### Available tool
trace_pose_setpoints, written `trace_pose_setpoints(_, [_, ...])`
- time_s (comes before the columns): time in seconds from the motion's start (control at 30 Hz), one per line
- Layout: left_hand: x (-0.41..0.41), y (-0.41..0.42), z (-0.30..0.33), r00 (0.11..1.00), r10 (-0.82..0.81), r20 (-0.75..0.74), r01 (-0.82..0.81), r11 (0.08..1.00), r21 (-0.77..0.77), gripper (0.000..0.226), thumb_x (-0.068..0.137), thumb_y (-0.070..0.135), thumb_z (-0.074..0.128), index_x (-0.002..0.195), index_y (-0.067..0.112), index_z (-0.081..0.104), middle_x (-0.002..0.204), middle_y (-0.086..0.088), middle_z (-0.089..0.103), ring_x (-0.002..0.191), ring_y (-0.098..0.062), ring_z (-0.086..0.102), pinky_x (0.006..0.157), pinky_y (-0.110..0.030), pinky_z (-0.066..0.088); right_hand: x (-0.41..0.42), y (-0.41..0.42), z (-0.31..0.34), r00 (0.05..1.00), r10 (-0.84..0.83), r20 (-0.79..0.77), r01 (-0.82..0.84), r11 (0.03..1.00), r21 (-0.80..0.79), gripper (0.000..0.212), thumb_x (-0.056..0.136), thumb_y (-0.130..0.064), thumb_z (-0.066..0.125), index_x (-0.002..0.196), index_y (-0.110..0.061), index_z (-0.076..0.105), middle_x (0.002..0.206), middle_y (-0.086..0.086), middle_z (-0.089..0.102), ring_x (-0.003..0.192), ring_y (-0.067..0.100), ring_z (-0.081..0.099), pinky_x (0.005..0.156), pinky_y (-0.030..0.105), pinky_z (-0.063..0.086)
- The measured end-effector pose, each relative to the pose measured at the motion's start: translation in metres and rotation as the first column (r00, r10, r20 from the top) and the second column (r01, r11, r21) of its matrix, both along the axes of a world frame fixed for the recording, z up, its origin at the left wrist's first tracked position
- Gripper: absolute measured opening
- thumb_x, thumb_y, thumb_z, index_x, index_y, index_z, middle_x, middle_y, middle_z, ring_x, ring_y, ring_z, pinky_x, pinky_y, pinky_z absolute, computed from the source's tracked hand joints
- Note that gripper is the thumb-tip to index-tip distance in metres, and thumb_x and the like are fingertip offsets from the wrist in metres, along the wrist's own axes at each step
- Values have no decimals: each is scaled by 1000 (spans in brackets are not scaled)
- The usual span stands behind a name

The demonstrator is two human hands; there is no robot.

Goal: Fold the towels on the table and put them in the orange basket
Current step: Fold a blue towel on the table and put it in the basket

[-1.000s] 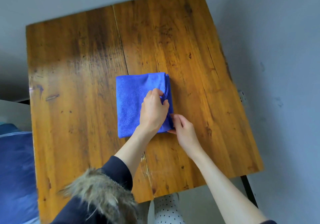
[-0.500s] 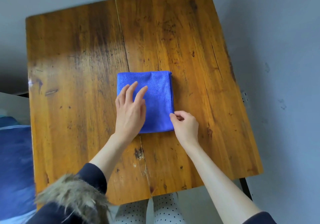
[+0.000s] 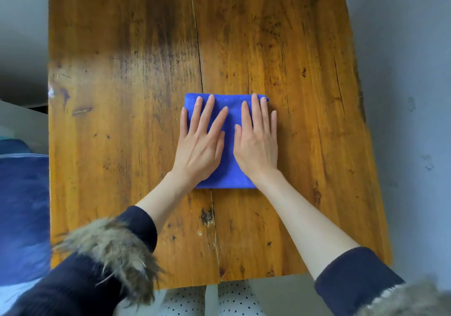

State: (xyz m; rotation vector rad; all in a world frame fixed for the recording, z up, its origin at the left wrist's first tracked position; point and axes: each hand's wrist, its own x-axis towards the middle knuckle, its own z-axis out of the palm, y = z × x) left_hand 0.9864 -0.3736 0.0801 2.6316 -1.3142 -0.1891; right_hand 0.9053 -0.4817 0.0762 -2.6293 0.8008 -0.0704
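Both hands lie flat, palms down, on a folded blue towel (image 3: 230, 166): the left hand (image 3: 201, 144) covers its nine o'clock half with fingers straight and spread, the little finger reaching just past the towel's left edge, and the right hand (image 3: 256, 144) covers its three o'clock half with fingers straight and closer together, the little finger lying along the right edge. Neither hand curls around or pinches the cloth; they only press on it.

Largest in view is the wooden table (image 3: 122, 120), a worn orange-brown top with a seam running from twelve to six o'clock down its middle. Grey floor (image 3: 410, 71) shows around it at three o'clock and twelve o'clock. A blue fabric-covered object (image 3: 22, 205) sits off the table's edge at eight o'clock; what it is cannot be told. Dark sleeves with a fur trim (image 3: 109, 247) frame the forearms at seven and five o'clock, and polka-dotted fabric (image 3: 183, 301) shows at six o'clock below the table edge.

The towel is a neat, roughly square pad lying just toward six o'clock of the table's centre, straddling the seam, its far edge level with the fingertips.
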Motion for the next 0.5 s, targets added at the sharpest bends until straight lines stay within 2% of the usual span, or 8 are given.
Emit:
trace_pose_setpoints(0.07, [8,1,-6,1000,-15,13,15,999,35,52,96,35,25,144,19,35,155,-14,19,144,-32,12,116,-49,5,-1,-9,-12,999,26,-39,-27,999,-34,53,99,-30,27,148,-10,19,157,11,11,146,24,4,118,44,1])
trace_pose_setpoints(0.17, [12,3,-18,999,-25,42,23,999,39,54,95,44,30,145,25,31,156,-13,17,145,-30,10,117,-47,4,-5,-12,-19,1000,28,2,-28,999,-39,54,97,-33,28,147,-13,23,156,9,17,146,23,10,117,44,5])
trace_pose_setpoints(0.37, [12,3,-25,997,-30,76,28,999,26,55,95,46,30,145,25,31,155,-14,20,145,-30,13,117,-49,9,-2,-10,-22,1000,16,-2,-16,999,-47,54,96,-33,31,147,-14,25,156,7,19,145,23,11,118,46,8])
trace_pose_setpoints(0.5, [12,2,-16,998,-29,48,26,998,53,56,94,47,30,145,24,31,155,-12,20,145,-30,13,117,-50,9,-2,-11,-16,997,30,-65,-34,998,-56,55,98,-32,31,149,-15,19,157,7,12,146,22,5,118,46,4])
